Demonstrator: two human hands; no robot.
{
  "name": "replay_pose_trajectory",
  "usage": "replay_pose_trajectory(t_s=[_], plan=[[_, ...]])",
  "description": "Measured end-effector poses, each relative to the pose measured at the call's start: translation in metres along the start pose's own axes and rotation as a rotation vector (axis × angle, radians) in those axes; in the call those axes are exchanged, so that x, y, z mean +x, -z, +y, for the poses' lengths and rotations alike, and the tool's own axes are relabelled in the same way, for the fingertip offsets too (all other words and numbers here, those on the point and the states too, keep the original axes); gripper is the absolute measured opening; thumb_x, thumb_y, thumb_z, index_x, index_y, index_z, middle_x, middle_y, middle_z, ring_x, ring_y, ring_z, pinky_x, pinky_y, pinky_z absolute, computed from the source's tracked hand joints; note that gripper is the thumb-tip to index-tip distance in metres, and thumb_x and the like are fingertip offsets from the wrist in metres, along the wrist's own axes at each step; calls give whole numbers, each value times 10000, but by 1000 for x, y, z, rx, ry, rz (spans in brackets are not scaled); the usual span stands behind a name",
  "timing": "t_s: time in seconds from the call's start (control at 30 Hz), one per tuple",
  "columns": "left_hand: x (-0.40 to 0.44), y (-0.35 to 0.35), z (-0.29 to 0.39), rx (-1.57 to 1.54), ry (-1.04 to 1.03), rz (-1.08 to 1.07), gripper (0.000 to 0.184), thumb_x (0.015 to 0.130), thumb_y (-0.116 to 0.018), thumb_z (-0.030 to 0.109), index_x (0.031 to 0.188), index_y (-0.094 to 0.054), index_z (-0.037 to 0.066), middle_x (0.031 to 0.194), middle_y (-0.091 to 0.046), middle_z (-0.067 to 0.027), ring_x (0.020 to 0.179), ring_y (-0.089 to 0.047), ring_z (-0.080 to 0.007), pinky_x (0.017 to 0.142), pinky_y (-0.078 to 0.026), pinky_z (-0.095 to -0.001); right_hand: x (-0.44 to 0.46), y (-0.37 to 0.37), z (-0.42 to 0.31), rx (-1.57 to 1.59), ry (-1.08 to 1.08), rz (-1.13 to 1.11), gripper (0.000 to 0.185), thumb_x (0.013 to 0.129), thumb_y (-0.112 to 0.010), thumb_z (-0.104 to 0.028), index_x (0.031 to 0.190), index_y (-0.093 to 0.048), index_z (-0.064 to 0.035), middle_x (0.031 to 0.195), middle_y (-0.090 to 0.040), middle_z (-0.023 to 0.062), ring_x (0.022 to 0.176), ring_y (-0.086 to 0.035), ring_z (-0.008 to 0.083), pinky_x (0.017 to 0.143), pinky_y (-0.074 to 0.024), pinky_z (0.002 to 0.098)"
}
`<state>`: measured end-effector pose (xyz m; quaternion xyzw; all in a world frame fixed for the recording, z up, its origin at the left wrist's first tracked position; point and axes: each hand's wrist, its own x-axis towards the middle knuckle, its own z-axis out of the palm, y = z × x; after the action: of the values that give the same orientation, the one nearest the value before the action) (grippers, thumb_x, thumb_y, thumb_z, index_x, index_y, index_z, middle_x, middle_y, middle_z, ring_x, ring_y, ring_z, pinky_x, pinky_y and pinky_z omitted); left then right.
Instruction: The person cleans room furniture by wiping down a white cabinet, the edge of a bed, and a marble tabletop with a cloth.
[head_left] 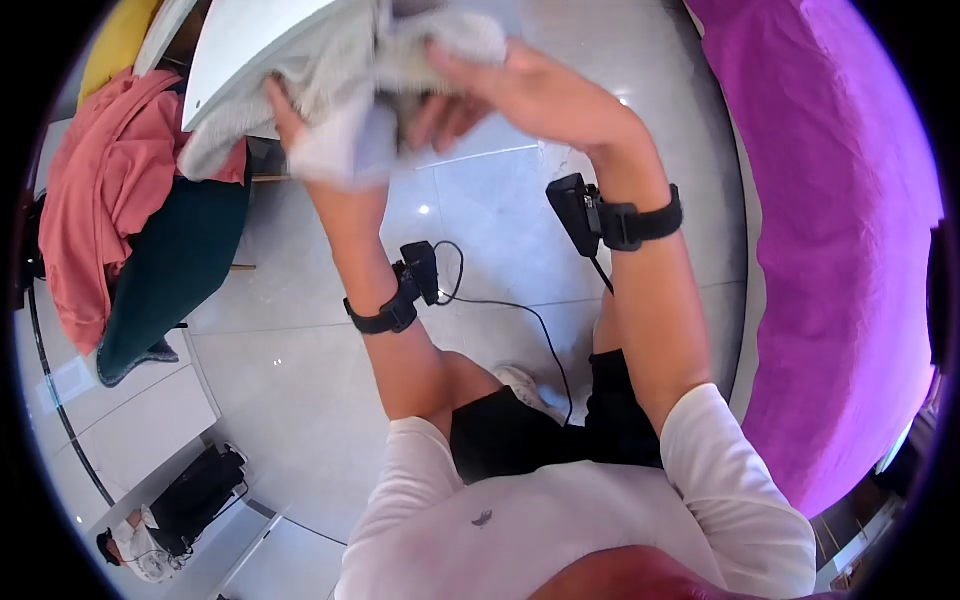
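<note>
A light grey-and-white knitted cloth (335, 75), perhaps a garment, is bunched up at the top of the view, partly blurred. My left hand (292, 122) is closed on it, and a pale fold covers most of the palm and wrist. To the right, my right hand (475, 90) has its fingers apart and somewhat smeared by motion. It is against the right part of the cloth, without a clear grip showing. Behind the cloth lies a white tabletop (245, 50), and some of the cloth hangs over its edge.
A pink garment (105, 190) drapes over a dark green chair (180, 265) at left. Purple fabric (830, 250) covers a long piece of furniture on the right. A black cable (530, 312) hangs from my wrist-strapped devices. Another person (145, 545) is at lower left.
</note>
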<state>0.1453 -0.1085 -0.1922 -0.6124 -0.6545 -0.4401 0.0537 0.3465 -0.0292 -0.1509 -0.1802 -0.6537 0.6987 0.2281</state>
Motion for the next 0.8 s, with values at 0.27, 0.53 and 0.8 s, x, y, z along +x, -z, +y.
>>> replay_pose_trajectory(t_s=[0.27, 0.53, 0.8], plan=[[-17, -11, 5, 56, 302, -359, 561, 804, -664, 220, 1280, -495, -22, 1061, -636, -281, 1024, -609, -433, 902, -481, -466, 16, 5, 65, -670, 13, 170, 299, 969, -532, -256, 1100, -644, -12, 844, -632, 96, 776, -567, 194, 733, -483, 357], [-9, 36, 23, -95, 233, -15, 561, 823, -645, 95, 1353, -461, 89, 1104, -612, -275, 1011, -608, -414, 877, -495, -433, 16, -11, 11, -214, 288, 663, 520, 980, -554, -400, 1248, -587, 44, 1140, -651, 112, 1019, -622, 200, 921, -478, 325], [-39, 4, -61, 306, 512, -589, 406, 857, -614, 228, 1216, -561, 47, 871, -664, -230, 849, -652, -392, 756, -501, -476, 41, -1, 88, -195, 275, 561, 456, 957, -575, -313, 1241, -559, 44, 1150, -628, 139, 1062, -572, 207, 935, -440, 329]])
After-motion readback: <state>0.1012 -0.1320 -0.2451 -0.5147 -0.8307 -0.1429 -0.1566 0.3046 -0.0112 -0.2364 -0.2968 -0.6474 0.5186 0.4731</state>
